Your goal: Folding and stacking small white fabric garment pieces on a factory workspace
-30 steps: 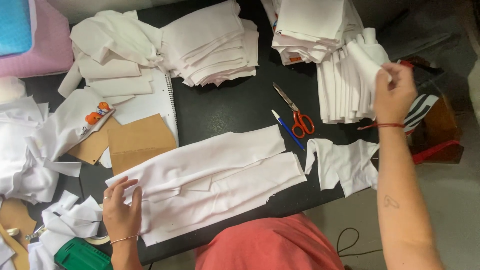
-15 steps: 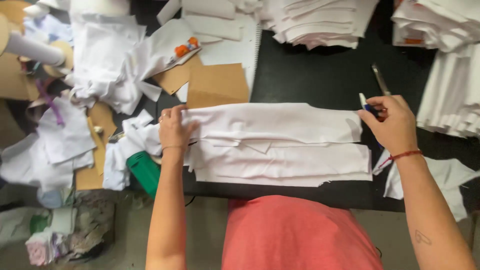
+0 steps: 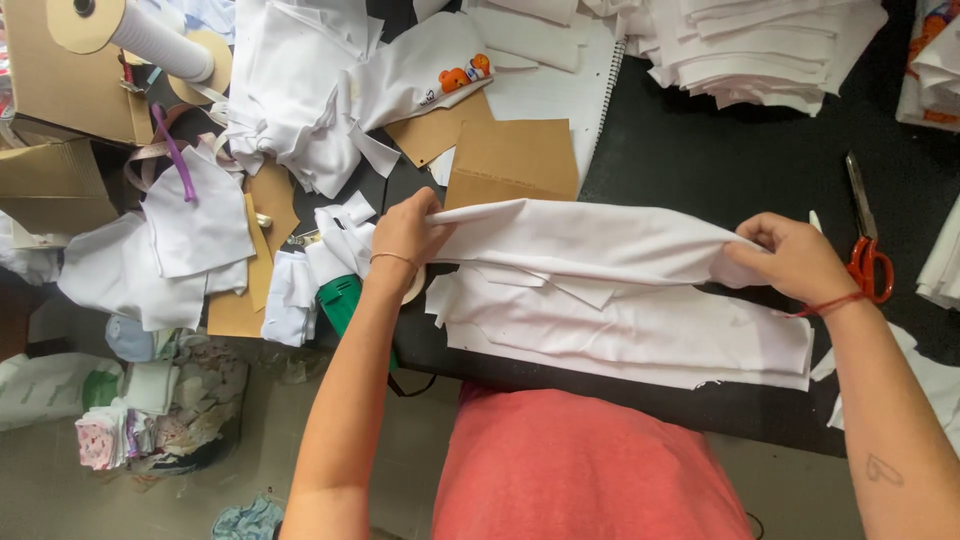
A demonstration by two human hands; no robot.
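Head view, looking down on a black desk (image 3: 720, 150). The left hand (image 3: 405, 232) and the right hand (image 3: 795, 258) are well apart, each closed on one end of a long white fabric piece (image 3: 590, 240), which is lifted and bunched along its upper edge between them. Under it, flat on the desk near the front edge, lies a stack of similar white fabric pieces (image 3: 640, 335); the held piece appears to be the top layer of this stack, though the folds hide where they part. A red cord circles the right wrist. Just beyond the right hand lie orange-handled scissors (image 3: 866, 250), blades pointing away. Behind the held fabric, a brown cardboard template (image 3: 512, 160) rests partly on a spiral notebook (image 3: 560, 90). Heaps of folded white pieces (image 3: 760, 45) fill the far side of the desk. At left, loose white offcuts (image 3: 310, 110) and a roll of white material (image 3: 140, 35) are seen, with a green object (image 3: 340, 298) beside the left wrist.
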